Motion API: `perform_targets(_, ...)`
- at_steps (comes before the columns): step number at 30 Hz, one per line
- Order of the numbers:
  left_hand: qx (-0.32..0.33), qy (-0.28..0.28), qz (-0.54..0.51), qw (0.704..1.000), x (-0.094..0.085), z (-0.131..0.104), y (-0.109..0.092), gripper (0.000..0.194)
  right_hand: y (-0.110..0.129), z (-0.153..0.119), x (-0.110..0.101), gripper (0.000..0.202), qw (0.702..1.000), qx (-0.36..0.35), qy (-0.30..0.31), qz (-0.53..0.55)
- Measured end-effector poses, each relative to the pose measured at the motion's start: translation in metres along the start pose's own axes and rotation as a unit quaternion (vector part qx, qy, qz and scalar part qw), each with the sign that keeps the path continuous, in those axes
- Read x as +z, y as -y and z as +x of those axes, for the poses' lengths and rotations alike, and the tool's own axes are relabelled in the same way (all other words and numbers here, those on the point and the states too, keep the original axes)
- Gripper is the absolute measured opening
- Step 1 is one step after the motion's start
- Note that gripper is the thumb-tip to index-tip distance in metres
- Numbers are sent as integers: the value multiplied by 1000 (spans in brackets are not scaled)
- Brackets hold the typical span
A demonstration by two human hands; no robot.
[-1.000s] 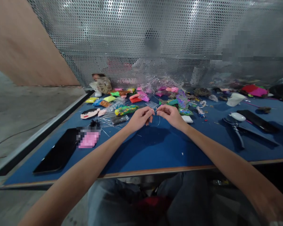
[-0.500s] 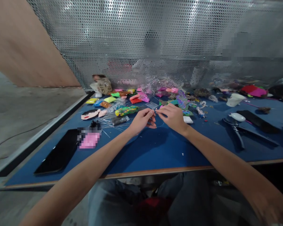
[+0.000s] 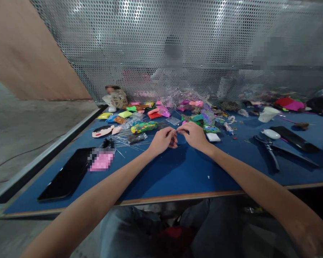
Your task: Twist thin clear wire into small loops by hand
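My left hand [image 3: 163,139] is closed in a pinch above the middle of the blue table. Facing it, my right hand [image 3: 193,134] is also pinched, its fingertips almost meeting those of the left. Whatever lies between the fingertips is too small to name. Just left of my left hand are a dark packet [image 3: 137,138] and a yellow-green patterned lump [image 3: 144,127], with several thin wires [image 3: 120,140] around them. A white packet [image 3: 213,137] rests beside my right hand. Behind both hands lies a small clear bag [image 3: 173,120].
A black phone [image 3: 66,175] and a pink packet [image 3: 102,160] lie at left, near a flat painted face piece [image 3: 102,131]. Pliers [image 3: 269,147], a black strip [image 3: 296,139] and a white cup [image 3: 268,114] are on the right. Colourful clay packets [image 3: 156,113] line the perforated metal panel [image 3: 150,46].
Both hands stay close together with fingertips pinched. My right hand has shifted slightly left and down, showing more of the white packet. The fingers of my left hand have curled in more.
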State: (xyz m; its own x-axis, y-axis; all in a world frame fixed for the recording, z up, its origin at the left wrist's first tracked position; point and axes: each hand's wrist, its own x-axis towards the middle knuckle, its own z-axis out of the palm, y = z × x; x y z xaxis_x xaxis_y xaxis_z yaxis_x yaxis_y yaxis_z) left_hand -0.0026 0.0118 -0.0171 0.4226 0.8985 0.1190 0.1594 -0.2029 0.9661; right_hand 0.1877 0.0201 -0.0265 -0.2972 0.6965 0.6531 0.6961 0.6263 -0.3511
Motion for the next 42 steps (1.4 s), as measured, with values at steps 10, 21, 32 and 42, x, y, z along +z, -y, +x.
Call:
perform_targets(10,82,-20,108,991,-6,3,3,29,2,4,-10,16,981,104,79,145)
perform_targets(21,161,-26,220,962,-16,6,4,21,6,2,-10,19,986,97,72,115)
perform_targets(32,138,-52,214,965,-18,6,2,21,7,-1,-12,19,979,122,133,99)
perform_targets(42,162,-29,263,951,-16,5,1,28,5,1,-16,24,992,84,67,65)
